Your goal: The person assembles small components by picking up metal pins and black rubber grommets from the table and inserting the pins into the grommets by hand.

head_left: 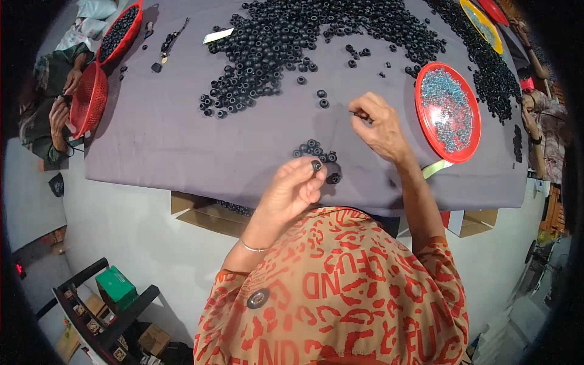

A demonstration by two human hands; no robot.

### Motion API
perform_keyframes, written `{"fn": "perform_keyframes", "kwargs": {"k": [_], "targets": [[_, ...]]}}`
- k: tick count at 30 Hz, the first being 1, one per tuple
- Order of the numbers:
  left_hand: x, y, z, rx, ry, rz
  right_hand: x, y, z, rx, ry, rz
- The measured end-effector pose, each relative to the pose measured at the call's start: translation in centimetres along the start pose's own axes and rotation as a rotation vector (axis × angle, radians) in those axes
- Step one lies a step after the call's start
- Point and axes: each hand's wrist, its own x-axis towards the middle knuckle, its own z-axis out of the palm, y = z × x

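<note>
Where the left hand (298,185) is: raised just off the near edge of the worktop (158,121), thumb and forefinger pinched together on one black bead (316,165), the other fingers loosely curled.
Right hand (378,125): above the cloth, farther from the body than the left and well apart from it, fingers bent inward and thumb drawn up close to them; something dark shows at the fingertips, too small to tell what is held.
Small cluster (313,149): black beads lying just beyond the left hand, with a lone bead (333,178) on the near side.
Large heap (261,67): the same kind of black beads, spread over the far part of the worktop, a few strays toward the right hand.
Red plate (459,157): right of the right hand, carrying tiny bluish, glassy pieces (450,88); a pale green strip (437,168) lies by its near rim.
Far right: a long spread of smaller black pieces (496,79), beside a yellow-rimmed dish (499,44).
Left end: a red basket (94,106), next to a co-worker's hands (59,115).
</note>
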Motion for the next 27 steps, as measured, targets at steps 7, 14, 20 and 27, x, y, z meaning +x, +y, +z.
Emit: {"fn": "perform_keyframes", "kwargs": {"k": [7, 14, 20, 27], "targets": [[0.5, -0.6, 0.7, 0.01, -0.01, -0.03, -1.5, -1.7, -0.2, 0.435, -0.031, 0.238], [0.1, -1.1, 1.2, -0.016, -0.017, -0.012, -3.7, -3.4, -1.5, 1.017, -0.104, 0.449], [-0.3, -1.7, 2.6, -0.005, -0.04, -0.006, -5.7, -5.2, -2.9, 1.057, -0.096, 0.464], [-1.0, -2.5, 4.0, -0.006, -0.053, -0.023, -7.4, -6.6, -3.7, 0.795, -0.018, 0.237]]}}
